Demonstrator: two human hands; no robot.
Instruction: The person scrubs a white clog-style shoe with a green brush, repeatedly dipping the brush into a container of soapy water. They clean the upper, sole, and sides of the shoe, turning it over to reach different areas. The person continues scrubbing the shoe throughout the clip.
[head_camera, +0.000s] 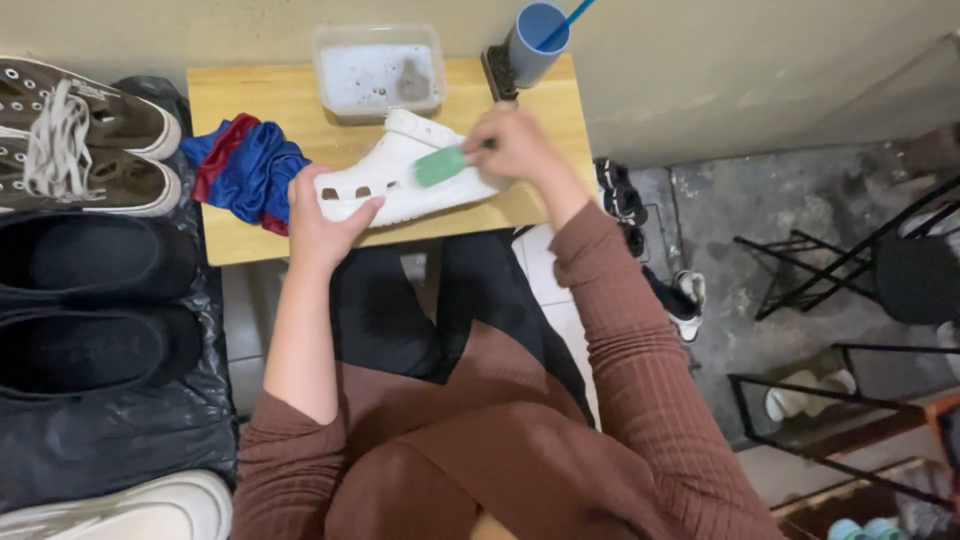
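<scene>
A white clog (400, 172) with holes lies on a small wooden table (270, 95). My left hand (322, 214) grips its toe end at the table's front edge. My right hand (515, 145) holds a green brush (440, 165) whose head rests on the clog's upper side. A crumpled blue and red cloth (245, 168) lies on the table just left of the clog. Behind the clog stands a clear plastic tub (378, 72) with foamy water.
A blue cup (535, 42) with a blue stick and a dark brush beside it stands at the table's back right. Brown laced sneakers (85, 135), black slip-on shoes (95, 300) and a white shoe (130, 508) lie on black plastic at left. Metal racks (850, 400) stand at right.
</scene>
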